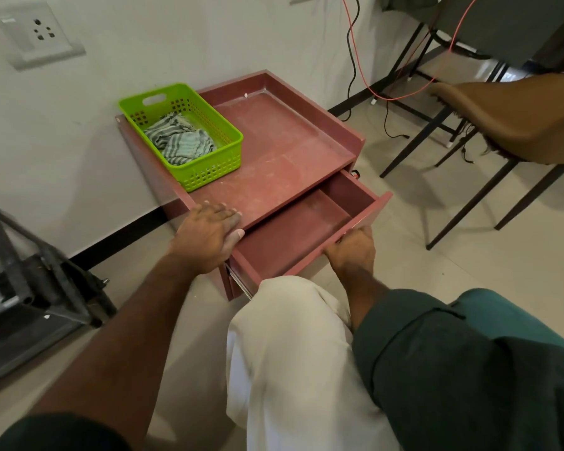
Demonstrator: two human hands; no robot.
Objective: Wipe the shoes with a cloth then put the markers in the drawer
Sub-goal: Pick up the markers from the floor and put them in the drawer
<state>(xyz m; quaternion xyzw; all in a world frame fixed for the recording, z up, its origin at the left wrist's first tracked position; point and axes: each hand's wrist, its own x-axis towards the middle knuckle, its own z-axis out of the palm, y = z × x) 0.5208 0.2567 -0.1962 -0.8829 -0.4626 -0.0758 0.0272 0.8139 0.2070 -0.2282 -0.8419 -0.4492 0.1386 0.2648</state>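
A low reddish cabinet point(274, 151) stands against the wall. Its top drawer point(293, 232) is pulled out and shows a bare inside. My left hand point(205, 236) lies flat on the cabinet's front left corner, fingers spread. My right hand point(352, 249) grips the drawer's front panel from outside. A green plastic basket point(209, 170) sits on the cabinet top at the back left, with a grey striped cloth point(179, 138) crumpled inside it. No shoes or markers are in view.
A brown chair point(508, 115) on black legs stands to the right. Red and black cables point(355, 60) hang along the wall behind the cabinet. A dark metal frame point(39, 275) sits on the floor at the left. My knee in white cloth point(290, 320) is just below the drawer.
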